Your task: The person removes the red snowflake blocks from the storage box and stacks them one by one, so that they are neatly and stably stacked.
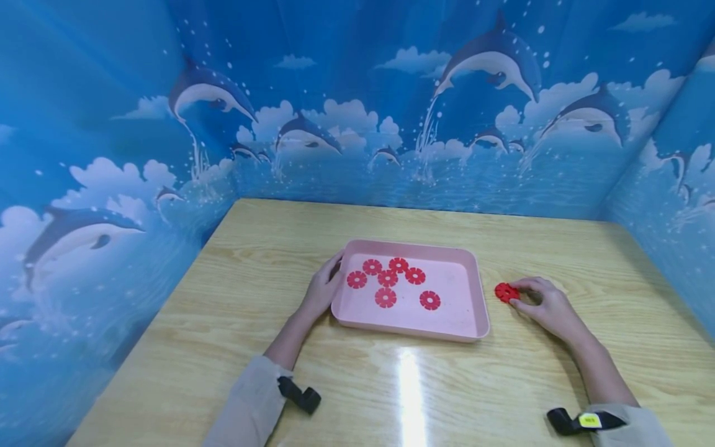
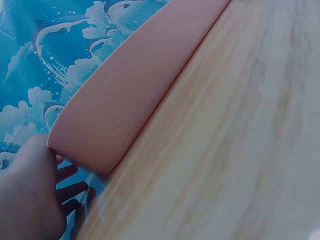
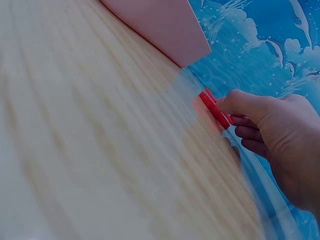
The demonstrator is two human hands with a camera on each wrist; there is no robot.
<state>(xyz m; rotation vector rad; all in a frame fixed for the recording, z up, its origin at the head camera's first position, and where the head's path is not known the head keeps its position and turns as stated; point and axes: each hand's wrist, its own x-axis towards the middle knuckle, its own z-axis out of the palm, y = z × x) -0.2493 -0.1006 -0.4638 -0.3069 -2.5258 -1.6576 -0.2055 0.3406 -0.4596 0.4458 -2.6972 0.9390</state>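
A pink tray (image 1: 413,334) lies on the wooden table, with several flat red notched building discs (image 1: 385,298) spread inside it, mostly toward its left half. My left hand (image 1: 324,288) rests against the tray's left short side. In the left wrist view its fingers (image 2: 72,191) extend loosely beside the tray's end wall (image 2: 95,152). To the right of the tray, my right hand (image 1: 550,310) pinches red notched building discs (image 1: 506,292) between thumb and fingers. Seen edge-on in the right wrist view, these discs (image 3: 214,110) form at least two layers, held close over the table.
The light wooden table (image 1: 268,248) extends around the tray, with a bright reflection in front of it. Blue dolphin-print sheeting (image 1: 346,155) stands along the back and both sides. Black straps with small devices (image 1: 298,395) sit on both sleeves.
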